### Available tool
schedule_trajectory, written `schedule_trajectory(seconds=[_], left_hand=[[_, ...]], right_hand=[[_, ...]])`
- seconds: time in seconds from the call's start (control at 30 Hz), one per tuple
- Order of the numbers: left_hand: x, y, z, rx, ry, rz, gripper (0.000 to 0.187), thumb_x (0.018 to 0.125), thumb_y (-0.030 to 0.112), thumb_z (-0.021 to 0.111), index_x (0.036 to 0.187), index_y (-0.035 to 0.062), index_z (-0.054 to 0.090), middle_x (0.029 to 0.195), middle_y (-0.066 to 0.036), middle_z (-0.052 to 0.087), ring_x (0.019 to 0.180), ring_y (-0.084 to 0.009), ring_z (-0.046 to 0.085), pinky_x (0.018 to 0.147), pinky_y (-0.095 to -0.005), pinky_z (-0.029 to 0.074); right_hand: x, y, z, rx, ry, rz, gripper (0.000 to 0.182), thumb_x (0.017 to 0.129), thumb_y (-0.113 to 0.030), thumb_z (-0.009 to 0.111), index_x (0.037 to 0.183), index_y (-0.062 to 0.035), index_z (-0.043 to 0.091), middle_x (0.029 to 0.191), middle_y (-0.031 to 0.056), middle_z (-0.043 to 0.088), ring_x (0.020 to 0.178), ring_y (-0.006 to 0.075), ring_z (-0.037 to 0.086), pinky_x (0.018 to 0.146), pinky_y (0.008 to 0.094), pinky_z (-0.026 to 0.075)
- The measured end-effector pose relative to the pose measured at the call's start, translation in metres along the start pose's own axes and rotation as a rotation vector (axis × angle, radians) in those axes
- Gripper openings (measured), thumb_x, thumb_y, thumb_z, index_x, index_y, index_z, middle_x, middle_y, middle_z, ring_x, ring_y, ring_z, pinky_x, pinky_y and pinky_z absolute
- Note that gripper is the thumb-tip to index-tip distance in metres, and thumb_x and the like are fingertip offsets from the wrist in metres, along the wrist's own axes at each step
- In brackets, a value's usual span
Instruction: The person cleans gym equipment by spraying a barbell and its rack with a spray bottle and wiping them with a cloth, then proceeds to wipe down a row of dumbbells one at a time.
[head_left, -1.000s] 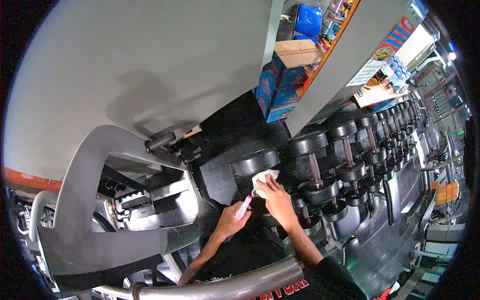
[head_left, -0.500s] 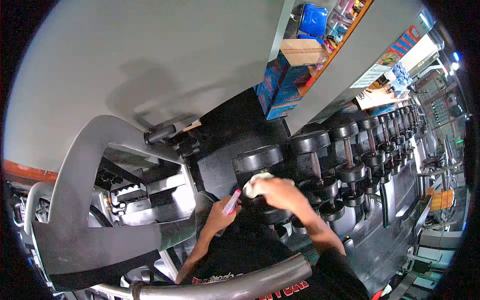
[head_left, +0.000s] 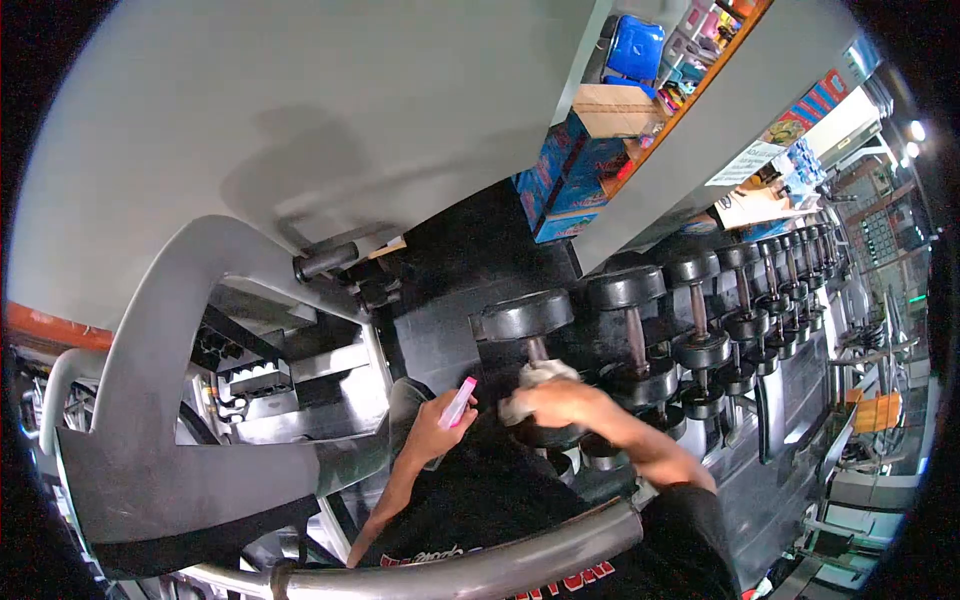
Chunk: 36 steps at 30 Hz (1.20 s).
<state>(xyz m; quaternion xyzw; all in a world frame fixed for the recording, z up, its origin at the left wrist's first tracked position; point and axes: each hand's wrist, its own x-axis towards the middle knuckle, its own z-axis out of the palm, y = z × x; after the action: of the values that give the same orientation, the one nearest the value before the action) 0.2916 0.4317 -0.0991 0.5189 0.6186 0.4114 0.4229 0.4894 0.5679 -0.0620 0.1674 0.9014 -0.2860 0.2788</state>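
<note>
My left hand (head_left: 440,422) is wrapped round a small clear bottle (head_left: 458,402) with a pink top, held upright and tilted slightly right. My right hand (head_left: 555,402) grips a pale cloth (head_left: 540,379) and presses it on the nearest dumbbell (head_left: 527,315), over its handle and near its lower head. Motion blurs that hand a little. The dumbbell's upper head shows above the cloth; part of the lower head is hidden by my right hand.
More dumbbells (head_left: 626,287) stand in a row to the right. A grey machine frame (head_left: 225,470) fills the left, and a metal bar (head_left: 450,565) crosses in front of my body. Blue boxes (head_left: 570,175) are stacked beside the wall (head_left: 300,90).
My right hand and the cloth have moved a little right and down along the dumbbell, baring part of its handle. My left hand still holds the bottle in nearly the same place.
</note>
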Motion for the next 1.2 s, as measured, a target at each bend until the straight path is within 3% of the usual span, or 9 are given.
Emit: schedule_trajectory(seconds=[0.1, 0.13, 0.2, 0.3, 0.33, 0.4, 0.47, 0.77, 1.2], left_hand=[[-0.004, -0.004, -0.002, 0.000, 0.007, -0.027, 0.019, 0.080, 0.010, 0.067, 0.096, 0.0043, 0.060, 0.078, -0.008, 0.063, 0.069, -0.0168, 0.062, 0.065, -0.0290, 0.049], [-0.005, -0.008, -0.003, -0.013, 0.020, -0.045, 0.018, 0.080, 0.011, 0.067, 0.096, 0.0047, 0.060, 0.077, -0.008, 0.063, 0.069, -0.0168, 0.062, 0.065, -0.0293, 0.049], [-0.005, -0.014, -0.003, -0.030, 0.050, -0.002, 0.018, 0.080, 0.012, 0.067, 0.095, 0.0050, 0.060, 0.076, -0.008, 0.062, 0.068, -0.0164, 0.061, 0.064, -0.0300, 0.048], [-0.004, -0.010, -0.008, -0.004, 0.016, -0.091, 0.017, 0.080, 0.011, 0.067, 0.093, 0.0048, 0.060, 0.075, -0.008, 0.062, 0.066, -0.0189, 0.061, 0.063, -0.0307, 0.048], [-0.004, -0.007, -0.008, -0.005, 0.020, -0.094, 0.017, 0.080, 0.011, 0.067, 0.093, 0.0048, 0.060, 0.075, -0.008, 0.062, 0.066, -0.0189, 0.061, 0.063, -0.0307, 0.048], [-0.004, -0.004, -0.007, -0.055, 0.038, -0.077, 0.016, 0.080, 0.010, 0.068, 0.093, 0.0048, 0.059, 0.074, -0.009, 0.062, 0.065, -0.0189, 0.062, 0.062, -0.0308, 0.048], [-0.005, -0.008, -0.007, -0.036, 0.048, -0.062, 0.017, 0.079, 0.010, 0.068, 0.093, 0.0049, 0.059, 0.075, -0.008, 0.062, 0.066, -0.0180, 0.062, 0.062, -0.0305, 0.048], [-0.008, -0.015, -0.008, -0.073, 0.056, -0.157, 0.018, 0.079, 0.010, 0.068, 0.095, 0.0046, 0.060, 0.077, -0.009, 0.063, 0.069, -0.0169, 0.061, 0.064, -0.0296, 0.048], [0.000, 0.000, 0.002, 0.033, -0.020, -0.088, 0.018, 0.080, 0.011, 0.067, 0.095, 0.0037, 0.059, 0.078, -0.011, 0.063, 0.068, -0.0213, 0.063, 0.064, -0.0320, 0.050]], right_hand=[[-0.047, 0.015, -0.048, 0.194, -0.087, 0.182, 0.028, 0.083, -0.024, 0.053, 0.109, -0.0146, 0.057, 0.096, 0.0143, 0.065, 0.089, 0.0328, 0.064, 0.074, 0.0462, 0.049], [-0.054, 0.021, -0.052, 0.050, -0.103, 0.502, 0.030, 0.082, -0.023, 0.053, 0.111, -0.0146, 0.055, 0.098, 0.0149, 0.065, 0.091, 0.0330, 0.063, 0.076, 0.0468, 0.049], [-0.063, 0.050, -0.038, -0.021, 0.130, 0.594, 0.029, 0.081, -0.020, 0.053, 0.109, -0.0131, 0.055, 0.099, 0.0159, 0.064, 0.092, 0.0344, 0.062, 0.078, 0.0464, 0.049], [-0.045, 0.077, 0.006, 0.187, 0.263, 0.422, 0.030, 0.080, -0.016, 0.052, 0.110, -0.0092, 0.052, 0.104, 0.0193, 0.062, 0.097, 0.0370, 0.060, 0.080, 0.0470, 0.048], [-0.043, 0.052, -0.011, 0.245, 0.011, 0.385, 0.039, 0.080, -0.015, 0.052, 0.118, -0.0067, 0.047, 0.112, 0.0227, 0.058, 0.102, 0.0390, 0.057, 0.082, 0.0477, 0.047], [-0.018, 0.095, 0.085, 0.359, 0.219, 0.381, 0.048, 0.081, -0.014, 0.051, 0.127, -0.0052, 0.041, 0.119, 0.0242, 0.054, 0.106, 0.0389, 0.055, 0.085, 0.0478, 0.047], [-0.039, 0.065, 0.050, 0.302, 0.187, 0.374, 0.053, 0.080, -0.013, 0.051, 0.131, -0.0048, 0.039, 0.118, 0.0244, 0.055, 0.106, 0.0388, 0.056, 0.086, 0.0471, 0.046], [-0.035, -0.024, 0.020, -0.131, 0.359, 0.041, 0.029, 0.070, -0.005, 0.059, 0.098, 0.0017, 0.056, 0.072, 0.0159, 0.065, 0.063, 0.0290, 0.065, 0.053, 0.0387, 0.050], [0.081, -0.037, 0.108, -0.193, 0.428, 0.356, 0.019, 0.083, -0.021, 0.054, 0.093, -0.0056, 0.061, 0.070, 0.0111, 0.065, 0.071, 0.0260, 0.067, 0.052, 0.0364, 0.051]])
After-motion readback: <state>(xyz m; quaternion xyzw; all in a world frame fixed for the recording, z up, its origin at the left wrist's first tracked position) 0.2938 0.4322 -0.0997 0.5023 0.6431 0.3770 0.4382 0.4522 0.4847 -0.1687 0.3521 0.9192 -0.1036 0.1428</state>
